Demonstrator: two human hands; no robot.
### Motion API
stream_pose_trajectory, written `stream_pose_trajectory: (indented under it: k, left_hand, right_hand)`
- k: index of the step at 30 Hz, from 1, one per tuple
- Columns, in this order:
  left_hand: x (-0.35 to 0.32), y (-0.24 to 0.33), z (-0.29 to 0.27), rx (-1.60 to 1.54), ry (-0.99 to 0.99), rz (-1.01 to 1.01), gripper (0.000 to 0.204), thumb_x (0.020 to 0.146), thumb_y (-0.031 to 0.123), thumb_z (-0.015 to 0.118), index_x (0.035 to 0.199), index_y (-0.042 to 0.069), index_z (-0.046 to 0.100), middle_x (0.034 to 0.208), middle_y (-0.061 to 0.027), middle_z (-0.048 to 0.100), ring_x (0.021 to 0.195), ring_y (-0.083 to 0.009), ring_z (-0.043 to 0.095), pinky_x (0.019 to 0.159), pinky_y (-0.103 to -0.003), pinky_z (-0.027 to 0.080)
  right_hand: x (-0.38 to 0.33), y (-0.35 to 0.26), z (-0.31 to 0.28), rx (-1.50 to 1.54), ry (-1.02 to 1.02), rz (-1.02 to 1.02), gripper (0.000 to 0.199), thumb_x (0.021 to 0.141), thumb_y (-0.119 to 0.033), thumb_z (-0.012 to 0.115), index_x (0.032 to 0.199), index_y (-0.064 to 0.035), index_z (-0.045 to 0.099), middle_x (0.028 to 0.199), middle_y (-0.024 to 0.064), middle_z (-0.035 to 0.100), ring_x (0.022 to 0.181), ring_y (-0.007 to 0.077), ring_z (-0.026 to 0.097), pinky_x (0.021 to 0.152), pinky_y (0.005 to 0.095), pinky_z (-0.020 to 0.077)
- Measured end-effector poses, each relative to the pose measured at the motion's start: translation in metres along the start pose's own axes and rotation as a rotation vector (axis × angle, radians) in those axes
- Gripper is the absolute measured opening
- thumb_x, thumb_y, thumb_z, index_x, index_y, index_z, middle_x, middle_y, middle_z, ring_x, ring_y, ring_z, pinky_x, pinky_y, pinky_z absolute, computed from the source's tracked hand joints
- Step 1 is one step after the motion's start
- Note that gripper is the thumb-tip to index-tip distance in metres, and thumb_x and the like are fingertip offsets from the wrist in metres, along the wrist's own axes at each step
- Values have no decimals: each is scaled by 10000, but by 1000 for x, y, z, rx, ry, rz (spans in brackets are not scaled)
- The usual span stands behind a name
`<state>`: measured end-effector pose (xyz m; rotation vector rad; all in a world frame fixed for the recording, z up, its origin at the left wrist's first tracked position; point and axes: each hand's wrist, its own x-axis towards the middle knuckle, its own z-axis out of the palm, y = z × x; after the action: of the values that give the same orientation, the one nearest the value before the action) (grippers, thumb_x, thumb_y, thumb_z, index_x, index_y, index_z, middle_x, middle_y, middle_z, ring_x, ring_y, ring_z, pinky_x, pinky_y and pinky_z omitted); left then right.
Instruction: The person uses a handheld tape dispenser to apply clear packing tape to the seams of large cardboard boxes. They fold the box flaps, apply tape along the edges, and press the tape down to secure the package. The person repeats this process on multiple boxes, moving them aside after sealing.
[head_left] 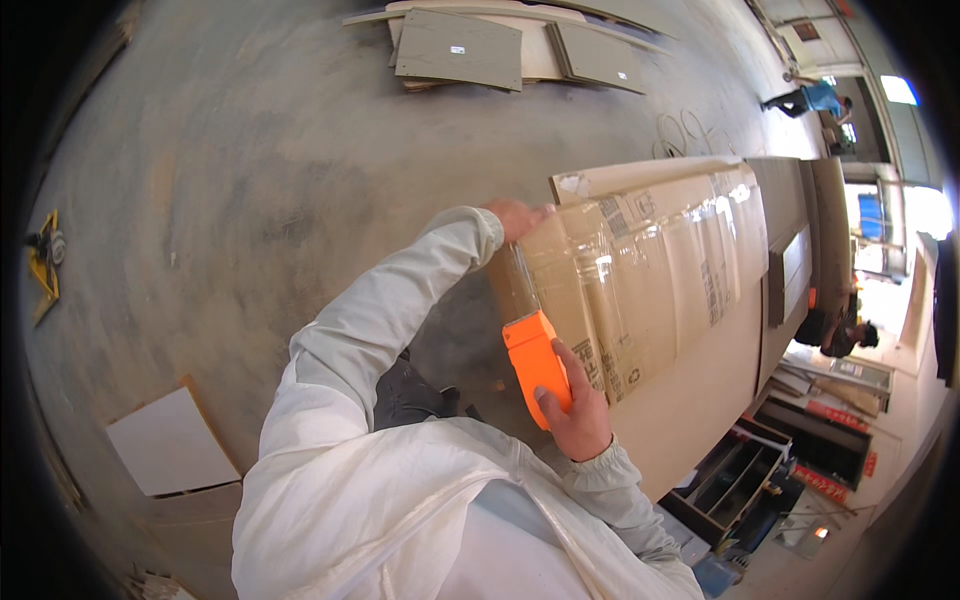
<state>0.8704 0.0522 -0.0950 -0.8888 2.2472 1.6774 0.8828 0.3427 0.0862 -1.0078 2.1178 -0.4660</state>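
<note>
A flat cardboard package (650,280), wrapped in shiny clear tape, lies in front of me on a broad brown board (690,400). My right hand (580,415) is closed around an orange tape dispenser (538,365), its head against the package's near left edge. A glossy strip of tape runs up that left end from the dispenser's head. At the far left corner of the package, my left hand (515,218) rests on the edge with its fingers stretched over the corner; some of them are hidden.
Grey panels (458,50) are stacked on the floor beyond. A white board (172,440) lies at lower left, and a yellow metal tool (44,268) at far left. Dark open cabinets (730,480) stand on the right. Two other people (815,100) are farther off.
</note>
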Motion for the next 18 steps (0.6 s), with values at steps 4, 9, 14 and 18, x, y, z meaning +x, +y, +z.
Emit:
stream_pose_trajectory:
  k: [4,9,14,18]
  left_hand:
    - [22,-10,13,94,179,-220,876,949,733,292,1173,-18,685,1222,-293,638,1221,-416,573,1067,-461,402]
    - [49,-38,14,206,423,-248,850,958,710,311,1187,-25,670,1241,-296,627,1223,-443,559,1070,-460,391]
    - [66,-62,-4,346,523,-37,800,962,682,375,1182,-27,673,1228,-265,650,1198,-397,585,1032,-425,411]
    - [78,-80,-18,203,669,-20,764,946,665,455,1118,-35,705,1110,-219,707,1086,-317,643,963,-391,441]
  right_hand:
    - [-71,55,5,-35,110,-61,637,855,-184,676,1455,-125,469,1065,202,693,811,391,688,729,425,564]
    - [-165,137,16,-1,211,-65,631,828,-196,712,1427,-143,521,881,183,704,706,353,695,660,389,575]
    - [-222,209,42,49,290,-79,606,813,-215,736,1392,-141,571,881,190,704,677,344,689,635,383,569]
    - [-241,251,47,80,282,-110,576,813,-174,727,1371,-136,592,887,199,700,672,353,682,632,393,564]
